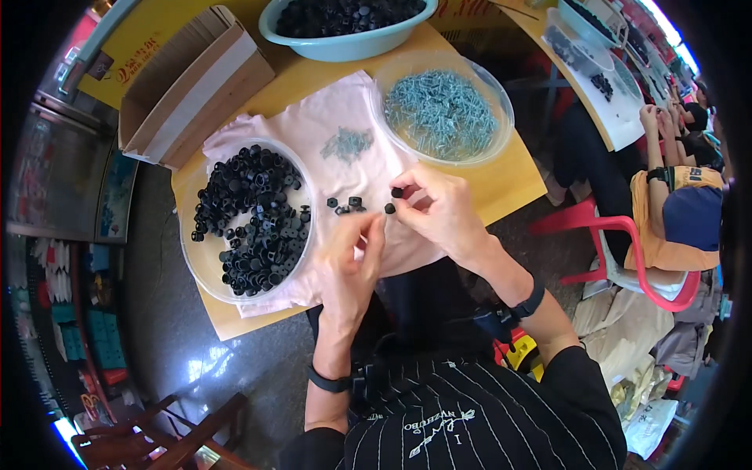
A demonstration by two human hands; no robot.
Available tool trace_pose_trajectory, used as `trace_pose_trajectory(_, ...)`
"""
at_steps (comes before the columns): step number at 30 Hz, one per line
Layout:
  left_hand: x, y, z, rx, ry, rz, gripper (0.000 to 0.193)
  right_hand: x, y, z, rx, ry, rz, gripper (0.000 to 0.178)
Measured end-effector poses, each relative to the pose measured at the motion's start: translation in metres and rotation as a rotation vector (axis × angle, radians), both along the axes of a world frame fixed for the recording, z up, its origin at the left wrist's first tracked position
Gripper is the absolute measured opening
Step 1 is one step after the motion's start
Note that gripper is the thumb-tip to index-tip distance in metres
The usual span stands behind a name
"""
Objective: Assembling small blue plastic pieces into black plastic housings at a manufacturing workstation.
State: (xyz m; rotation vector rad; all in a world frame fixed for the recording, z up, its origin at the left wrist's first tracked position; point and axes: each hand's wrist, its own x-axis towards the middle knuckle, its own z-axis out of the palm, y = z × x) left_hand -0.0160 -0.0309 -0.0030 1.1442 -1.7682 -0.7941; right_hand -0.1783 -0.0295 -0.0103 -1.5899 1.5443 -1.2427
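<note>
My right hand (442,210) pinches a small black plastic cap (397,193) between thumb and fingertips, over the pale pink cloth (337,102). A second small black piece (390,208) shows just below its thumb; I cannot tell if it is held or lies on the cloth. My left hand (348,262) is closed, thumb and forefinger together, beside the right; whatever they grip is too small to make out. Several loose black parts (350,205) lie just beyond the left fingers. Farther off on the cloth is a small heap of clear greenish pins (347,145).
On the left a round clear tub (188,254) holds black caps; on the right another tub (501,117) holds bluish-green pins. A cardboard box (192,94) and a pale basin of black parts (348,47) stand behind. A person sits on a red chair (638,251) at right.
</note>
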Motion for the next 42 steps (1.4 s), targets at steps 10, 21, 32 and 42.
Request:
trace_pose_trajectory(10,-0.024,-0.078,0.0,-0.255,-0.551,0.123,0.017,-0.008,0.017,-0.014,-0.02,-0.168,0.024,0.022)
trace_pose_trajectory(21,-0.024,-0.068,0.009,0.028,-0.458,-0.015,0.014,-0.01,0.018,-0.023,-0.136,-0.147,-0.005,0.025)
trace_pose_trajectory(32,-0.025,-0.088,0.003,-0.122,-0.519,-0.06,0.015,-0.005,0.018,-0.023,-0.165,-0.129,-0.059,0.023)
trace_pose_trajectory(42,-0.019,-0.081,0.013,0.031,-0.319,-0.07,0.008,-0.006,0.011,-0.011,-0.196,0.102,-0.063,0.02)
